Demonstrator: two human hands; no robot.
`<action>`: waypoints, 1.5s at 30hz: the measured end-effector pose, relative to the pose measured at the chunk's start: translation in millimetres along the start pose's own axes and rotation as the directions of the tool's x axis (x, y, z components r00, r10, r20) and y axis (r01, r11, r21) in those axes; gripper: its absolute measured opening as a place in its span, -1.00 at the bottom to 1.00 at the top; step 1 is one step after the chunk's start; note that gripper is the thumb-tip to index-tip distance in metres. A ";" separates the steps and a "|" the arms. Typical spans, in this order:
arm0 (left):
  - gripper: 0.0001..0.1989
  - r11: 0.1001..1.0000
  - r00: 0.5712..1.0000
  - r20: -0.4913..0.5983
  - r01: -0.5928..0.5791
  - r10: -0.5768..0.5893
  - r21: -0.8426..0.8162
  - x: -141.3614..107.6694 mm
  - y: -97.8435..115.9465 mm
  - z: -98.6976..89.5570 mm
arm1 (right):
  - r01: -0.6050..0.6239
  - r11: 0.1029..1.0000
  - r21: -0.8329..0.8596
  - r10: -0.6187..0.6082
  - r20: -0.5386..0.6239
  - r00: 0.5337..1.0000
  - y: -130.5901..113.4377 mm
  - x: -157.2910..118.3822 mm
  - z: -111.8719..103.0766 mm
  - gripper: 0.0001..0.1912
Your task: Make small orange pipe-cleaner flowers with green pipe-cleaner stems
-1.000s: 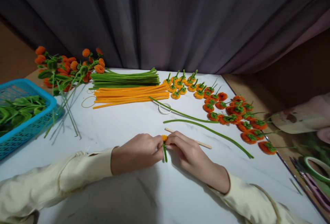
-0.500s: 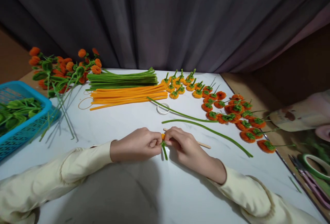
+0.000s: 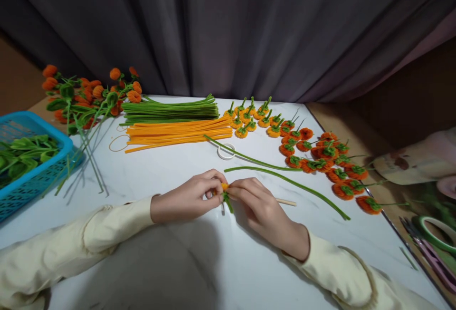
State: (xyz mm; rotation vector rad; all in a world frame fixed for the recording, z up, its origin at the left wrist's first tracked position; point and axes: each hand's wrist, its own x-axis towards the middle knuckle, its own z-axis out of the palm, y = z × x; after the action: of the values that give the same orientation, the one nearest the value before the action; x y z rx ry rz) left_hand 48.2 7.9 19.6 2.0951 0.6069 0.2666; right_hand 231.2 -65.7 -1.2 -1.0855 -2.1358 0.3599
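Observation:
Both of my hands meet above the middle of the white table, closed on a small yellow-orange pipe-cleaner pumpkin [image 3: 224, 187] with green stem ends hanging below it. My left hand [image 3: 192, 196] pinches its left side, thumb and fingers bent. From the other side my right hand [image 3: 261, 208] grips it with the fingertips pressed together, which hide much of the piece. Under the right hand a thin wooden stick [image 3: 287, 202] pokes out to the right; whether the hand touches it I cannot tell. Just beyond lie two loose green pipe cleaners [image 3: 285, 180].
Bundles of green pipe cleaners [image 3: 171, 110] and orange pipe cleaners [image 3: 178, 131] lie at the back. Finished yellow pumpkins [image 3: 242, 132] and orange pumpkins [image 3: 344, 190] line the right. A blue basket [image 3: 35, 177] of leaves stands left; green tape [image 3: 436, 234] and pink-handled scissors [image 3: 436, 265] lie right.
My left fingers have lifted and loosened around the small piece, and the right fingers have stretched flatter over it. The wooden stick has shifted slightly right.

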 end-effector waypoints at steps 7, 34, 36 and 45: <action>-0.89 0.980 0.995 0.077 0.079 -0.065 -0.185 1.7 -2.2 -5.5 | 0.140 0.980 -0.140 -0.141 0.006 0.990 0.4 0.8 -0.1 -0.73; -0.79 0.949 0.954 -0.047 -0.289 0.297 0.122 -16.1 -20.8 0.7 | 0.158 0.984 -0.075 -0.151 0.093 0.984 3.8 1.8 -1.2 -0.77; -0.79 0.922 0.930 -0.067 -0.344 0.360 0.176 -17.8 -23.9 1.6 | 0.144 0.989 -0.035 -0.141 0.090 0.986 4.5 1.4 0.0 -0.78; -0.79 0.858 0.892 -0.032 -0.424 0.451 0.289 -15.7 -24.0 -1.7 | -0.137 0.957 0.254 0.117 0.094 0.989 7.1 5.4 4.3 -0.87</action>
State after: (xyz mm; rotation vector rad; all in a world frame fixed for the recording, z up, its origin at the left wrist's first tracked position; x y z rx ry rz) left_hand 26.4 12.2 1.3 2.4923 0.2176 0.5752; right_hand 230.2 -56.8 -5.4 -1.0725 -2.0204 0.7326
